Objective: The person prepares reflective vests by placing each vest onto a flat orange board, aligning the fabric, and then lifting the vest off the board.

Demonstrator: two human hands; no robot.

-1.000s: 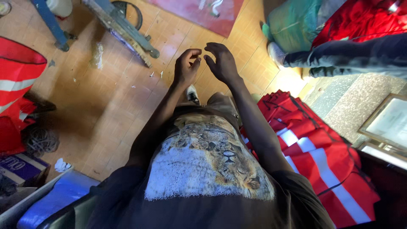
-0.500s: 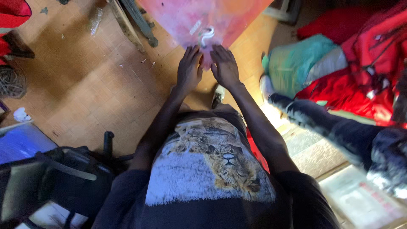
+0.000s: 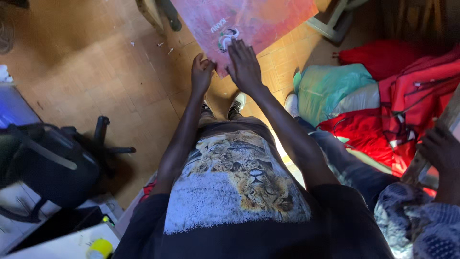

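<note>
I stand looking straight down my dark shirt with a lion print. Both arms reach forward to a pink and orange sheet (image 3: 261, 21) with a small white and green mark, lying at the top of the view. My left hand (image 3: 201, 73) pinches the sheet's near corner edge. My right hand (image 3: 244, 64) lies flat on the sheet, fingers spread beside the mark. My two shoes (image 3: 236, 103) show on the wooden floor below the hands.
A black office chair (image 3: 57, 158) stands at left with a white surface and a yellow-capped item (image 3: 99, 248) below it. Red fabric with straps (image 3: 412, 105) and a teal bag (image 3: 330, 91) lie at right. Another person's hand (image 3: 441, 151) holds a wooden piece at the right edge.
The view has swung and the sheet has come under my hands. My hands, earlier together in the air, now rest on the sheet, the right one flat on it.
</note>
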